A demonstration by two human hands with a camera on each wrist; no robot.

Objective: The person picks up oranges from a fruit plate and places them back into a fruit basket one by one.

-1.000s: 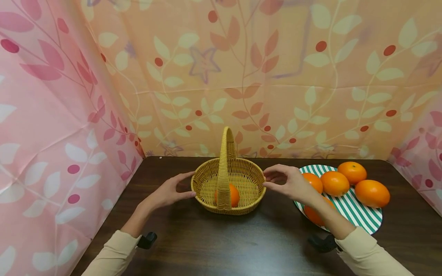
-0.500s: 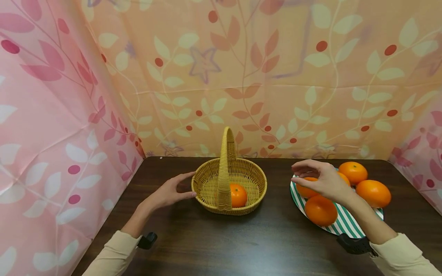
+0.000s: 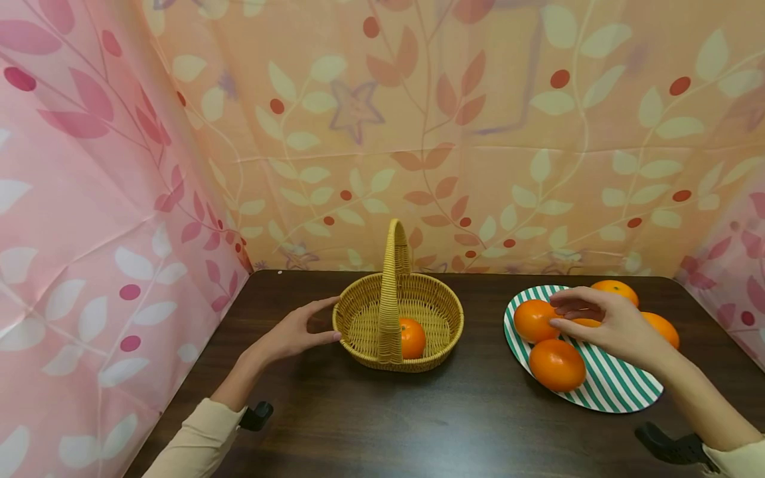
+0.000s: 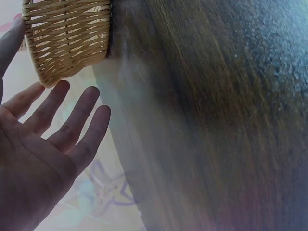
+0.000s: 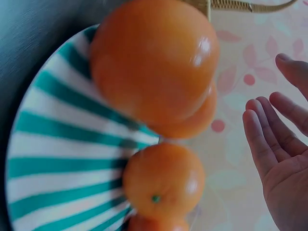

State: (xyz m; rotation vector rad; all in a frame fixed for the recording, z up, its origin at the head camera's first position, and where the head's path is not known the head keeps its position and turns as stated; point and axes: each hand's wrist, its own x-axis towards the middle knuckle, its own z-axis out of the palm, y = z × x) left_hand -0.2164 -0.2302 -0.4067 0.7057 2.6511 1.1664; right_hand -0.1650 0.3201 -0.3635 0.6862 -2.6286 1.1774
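Observation:
A woven wicker basket [image 3: 433, 358] with a tall handle stands mid-table, one orange [image 3: 412, 338] lying inside, partly behind the handle. My left hand [image 3: 293, 332] is at the basket's left rim, fingers and thumb spread; in the left wrist view the fingertips are at the wicker [image 4: 67, 41]. Over the plate [image 3: 621, 392], striped green and white, hovers my right hand [image 3: 615, 328], holding nothing, its fingers loosely bent. Two oranges, a rear one [image 3: 536, 320] and a front one [image 3: 557, 366], lie left of this hand. Others behind it are partly hidden.
The dark wooden table [image 3: 382, 425] ends at a patterned cloth backdrop [image 3: 335, 159]. A pink cloth [image 3: 89, 232] hangs on the left. Several oranges crowd the plate, including one at the back [image 3: 615, 291] and one at the right [image 3: 660, 328].
My right hand has moved right, from the basket's right rim to above the plate. The orange in the basket has shifted slightly right. My left hand has stayed at the rim.

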